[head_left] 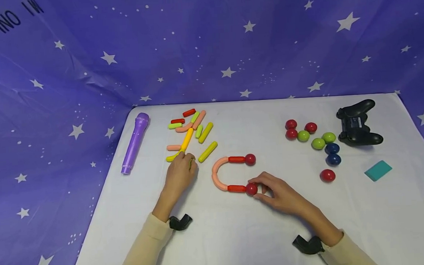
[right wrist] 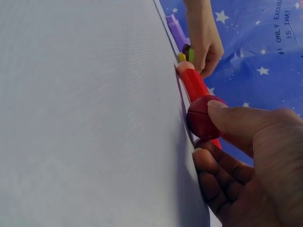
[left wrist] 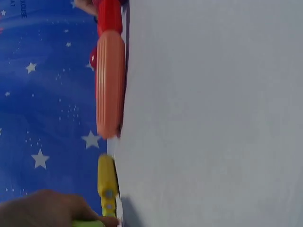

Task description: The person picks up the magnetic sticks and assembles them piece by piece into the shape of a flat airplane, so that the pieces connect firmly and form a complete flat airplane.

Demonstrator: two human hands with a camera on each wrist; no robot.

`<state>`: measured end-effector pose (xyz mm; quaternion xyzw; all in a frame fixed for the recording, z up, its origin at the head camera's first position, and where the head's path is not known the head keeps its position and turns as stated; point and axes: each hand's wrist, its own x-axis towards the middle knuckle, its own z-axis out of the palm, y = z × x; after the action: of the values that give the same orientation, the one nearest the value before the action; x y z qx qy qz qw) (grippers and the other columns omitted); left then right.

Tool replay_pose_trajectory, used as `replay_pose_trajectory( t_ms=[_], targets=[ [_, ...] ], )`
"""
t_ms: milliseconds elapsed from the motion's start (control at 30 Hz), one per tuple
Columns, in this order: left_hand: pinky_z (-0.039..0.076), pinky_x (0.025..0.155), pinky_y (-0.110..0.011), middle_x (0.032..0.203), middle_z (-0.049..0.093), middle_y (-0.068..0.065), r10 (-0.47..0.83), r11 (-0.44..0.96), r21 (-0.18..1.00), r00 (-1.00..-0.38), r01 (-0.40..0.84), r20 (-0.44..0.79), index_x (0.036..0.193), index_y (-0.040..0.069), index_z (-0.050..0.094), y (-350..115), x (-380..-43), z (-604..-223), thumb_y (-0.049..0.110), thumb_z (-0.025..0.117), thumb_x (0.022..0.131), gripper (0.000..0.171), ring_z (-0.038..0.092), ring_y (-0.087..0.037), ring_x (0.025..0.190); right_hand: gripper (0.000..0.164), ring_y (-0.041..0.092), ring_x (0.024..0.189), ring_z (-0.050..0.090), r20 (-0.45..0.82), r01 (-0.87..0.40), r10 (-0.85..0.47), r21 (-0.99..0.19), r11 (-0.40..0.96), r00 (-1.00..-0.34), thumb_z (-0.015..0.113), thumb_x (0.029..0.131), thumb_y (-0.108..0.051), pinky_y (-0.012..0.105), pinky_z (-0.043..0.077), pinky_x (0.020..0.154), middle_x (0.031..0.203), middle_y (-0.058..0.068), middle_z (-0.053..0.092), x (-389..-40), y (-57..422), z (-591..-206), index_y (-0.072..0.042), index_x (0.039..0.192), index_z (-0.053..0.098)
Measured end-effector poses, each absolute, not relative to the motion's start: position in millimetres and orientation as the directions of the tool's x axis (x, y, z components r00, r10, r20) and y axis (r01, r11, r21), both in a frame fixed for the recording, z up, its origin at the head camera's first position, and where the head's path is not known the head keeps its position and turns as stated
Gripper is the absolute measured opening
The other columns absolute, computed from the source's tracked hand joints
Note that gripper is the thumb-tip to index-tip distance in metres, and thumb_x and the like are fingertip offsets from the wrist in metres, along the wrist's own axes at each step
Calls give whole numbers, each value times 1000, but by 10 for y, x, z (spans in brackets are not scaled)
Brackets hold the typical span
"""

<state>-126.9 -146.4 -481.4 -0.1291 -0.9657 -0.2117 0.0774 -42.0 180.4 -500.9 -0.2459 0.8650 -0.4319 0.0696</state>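
Two pinches: mostly hidden green stick (right wrist: 191, 55) in left hand (head_left: 179, 172), partly covered red ball (head_left: 251, 189) in right hand (head_left: 281, 193).

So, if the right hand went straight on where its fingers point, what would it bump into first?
Beyond the red ball it pinches, the right hand would probably meet the red stick beside that ball, though depth is unclear.

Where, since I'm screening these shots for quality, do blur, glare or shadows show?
Head: small glare spots on the lone red ball, a soft shadow beside the left sleeve; left wrist: the left hand looks soft, its shadow on the white cloth; right wrist: dark shadow beside the right hand, faint ripple pattern on the cloth.
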Motion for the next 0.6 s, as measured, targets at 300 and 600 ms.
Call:
replay_pose_trajectory(
  t_ms=[300, 600],
  targets=[
    [49, 66, -28, 94, 66, -8, 249, 570, 788, -963, 234, 106, 120, 2, 66, -1069, -1513, -4455, 23, 65, 95, 32, 59, -18, 77, 42, 9, 78, 53, 88, -350, -465, -783, 515, -881, 78, 84, -16, 19, 48, 67, 100, -12, 57, -446, 1812, -5016, -21, 123, 64],
    [52, 65, -25, 91, 72, -8, 391, 461, 882, -870, -98, -301, 123, 5, 63, -278, -2074, -4604, 36, 71, 89, 47, 65, -18, 73, 42, 10, 78, 53, 92, -341, -446, -784, 519, -890, 79, 83, -17, 19, 47, 67, 101, -12, 57, -412, 1771, -5049, -22, 121, 65]
  ],
)
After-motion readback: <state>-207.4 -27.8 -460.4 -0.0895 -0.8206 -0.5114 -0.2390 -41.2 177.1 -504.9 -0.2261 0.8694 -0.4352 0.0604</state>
